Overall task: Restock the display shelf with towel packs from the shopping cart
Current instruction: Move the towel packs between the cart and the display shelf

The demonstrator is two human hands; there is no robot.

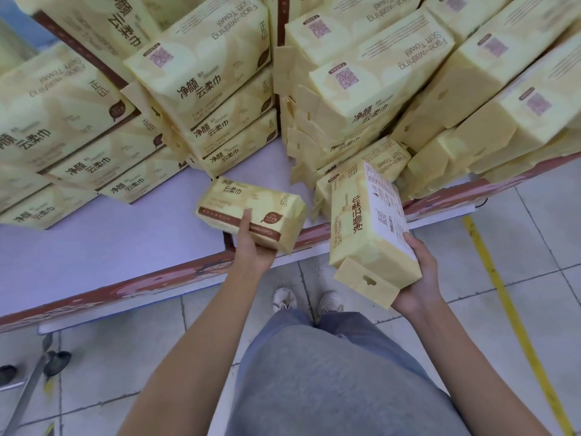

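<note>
My left hand [251,243] grips a yellow towel pack [251,209] from below, thumb on its top face, over the front edge of the display shelf [94,243]. My right hand [418,278] holds a second yellow towel pack [367,228] on end by its lower corner, in front of the shelf's right section. Both packs carry brown print. The shopping cart's basket is out of view.
Stacks of the same yellow packs [220,89] fill the back of the shelf, and a loose heap [440,105] leans on the right. The shelf's front strip is red-brown [141,284]. A wheeled metal frame [47,363] stands at lower left on the tiled floor. A yellow floor line [509,309] runs on the right.
</note>
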